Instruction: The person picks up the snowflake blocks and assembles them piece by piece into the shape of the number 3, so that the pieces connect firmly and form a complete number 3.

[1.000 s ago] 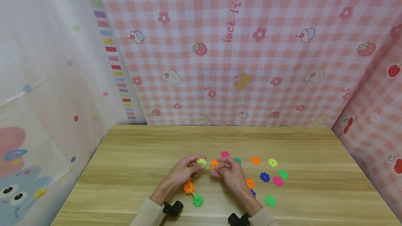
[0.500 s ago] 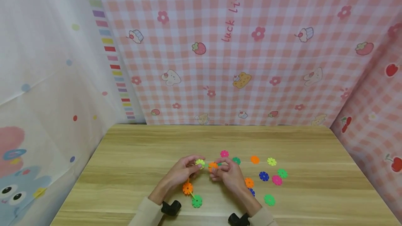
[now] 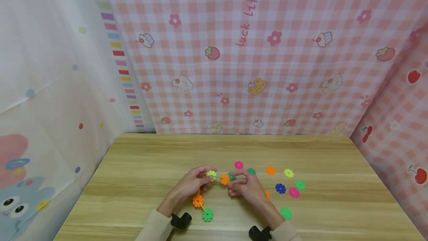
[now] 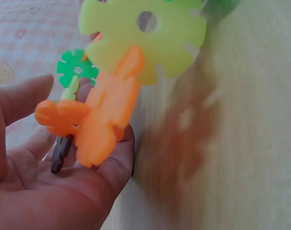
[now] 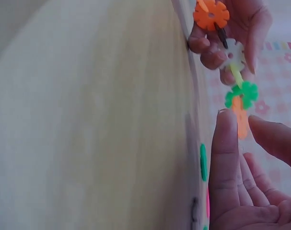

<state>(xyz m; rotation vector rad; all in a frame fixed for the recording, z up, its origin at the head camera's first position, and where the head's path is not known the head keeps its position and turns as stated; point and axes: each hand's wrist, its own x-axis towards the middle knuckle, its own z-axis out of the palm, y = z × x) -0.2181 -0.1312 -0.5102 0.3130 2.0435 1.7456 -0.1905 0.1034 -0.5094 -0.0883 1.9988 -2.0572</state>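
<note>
My left hand pinches a chain of notched plastic snowflake discs at a yellow-green disc. In the left wrist view, orange discs slot edge-on into a larger yellow-green disc in front of the palm. The chain's lower part hangs below this hand, with an orange disc and a green disc at its end. To the right, it reaches another orange disc and a green one. My right hand has its fingertips parted around that end, with the orange piece between them.
Loose discs lie right of the hands on the wooden table: pink, orange, yellow, blue and several others. A pink checked cloth hangs behind the table.
The right hand's fingers have loosened from the orange disc and drawn slightly right. A green disc now shows beside it. The left hand and chain have shifted slightly left.
</note>
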